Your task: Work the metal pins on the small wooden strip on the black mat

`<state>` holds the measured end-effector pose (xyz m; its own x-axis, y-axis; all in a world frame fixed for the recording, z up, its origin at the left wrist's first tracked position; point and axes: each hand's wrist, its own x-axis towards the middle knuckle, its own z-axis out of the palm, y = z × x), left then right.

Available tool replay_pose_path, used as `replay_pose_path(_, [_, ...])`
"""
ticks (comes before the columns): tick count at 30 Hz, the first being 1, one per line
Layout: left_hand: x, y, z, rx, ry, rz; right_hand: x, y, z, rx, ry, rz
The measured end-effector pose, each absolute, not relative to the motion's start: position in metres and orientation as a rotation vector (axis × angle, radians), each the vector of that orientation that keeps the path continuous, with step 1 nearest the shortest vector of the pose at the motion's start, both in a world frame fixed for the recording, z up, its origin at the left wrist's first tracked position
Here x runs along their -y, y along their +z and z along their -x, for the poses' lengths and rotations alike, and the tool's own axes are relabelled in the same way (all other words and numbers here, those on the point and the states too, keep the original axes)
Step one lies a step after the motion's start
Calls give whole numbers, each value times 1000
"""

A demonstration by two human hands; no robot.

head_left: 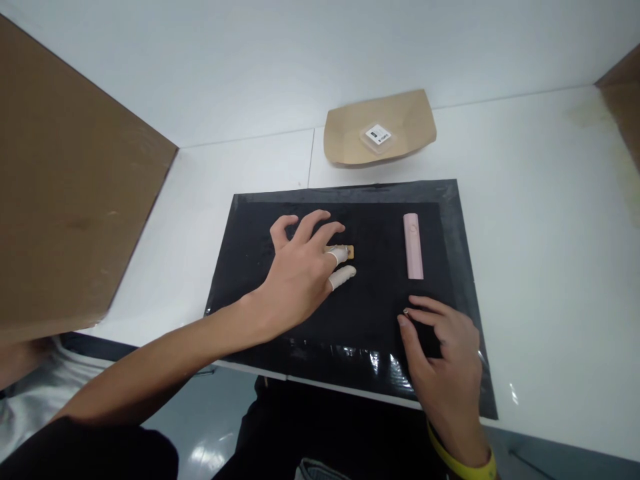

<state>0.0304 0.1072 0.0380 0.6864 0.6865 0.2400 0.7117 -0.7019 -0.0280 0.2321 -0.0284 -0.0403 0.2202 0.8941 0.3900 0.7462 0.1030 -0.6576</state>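
Observation:
My left hand (303, 267) hovers over the middle of a black mat (250, 267), fingers spread, with white finger cots on the thumb and index finger. Those two fingertips pinch or touch a small tan, flat piece (349, 251) lying on the mat; most of it is hidden under the fingers. My right hand (443, 353) rests on the mat's near right part, fingers loosely curled and holding nothing. A pink cylinder (413, 245) lies on the mat just beyond my right hand, apart from it.
A brown paper tray (345, 137) sits behind the mat on the white table and holds a small clear packet (377, 136) with a label. Brown cardboard walls stand at the left (65, 193) and far right (623, 93). The table edge runs close to my body.

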Motion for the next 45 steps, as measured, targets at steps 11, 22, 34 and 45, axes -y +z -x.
replay_pose_path(11, [-105,39,-28,1178,-387,2743,28,-40,-232,1557,216,1663])
replay_pose_path(22, [-86,12,-38,1198,-310,2525,27,-41,-232,1561,204,1664])
replay_pose_path(34, [-76,1,-49,1392,-420,2434,28,-41,-232,1550,227,1669])
replay_pose_path(45, [-60,-6,-62,1657,-556,2385,27,-41,-231,1544,217,1660])
